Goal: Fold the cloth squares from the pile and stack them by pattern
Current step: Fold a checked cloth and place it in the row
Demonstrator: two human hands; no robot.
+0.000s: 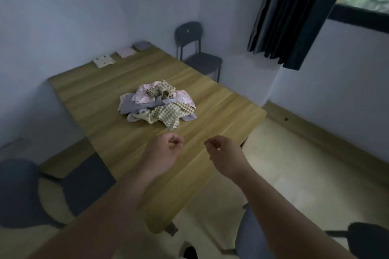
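The cloth pile [156, 104] lies straight ahead, and my left hand [164, 150] is a bit nearer than my right hand [223, 150]. Both hands are curled and hold nothing.

Crumpled pile [157, 104] of cloth squares sits mid-table [94, 94] ahead of me: pink floral, lilac, beige check, all tangled, unfolded. Along far edge, three folded pieces lie flat in row, apart: white dotted square [104, 61], pink square [125, 51], greyish-lilac square [142, 45].
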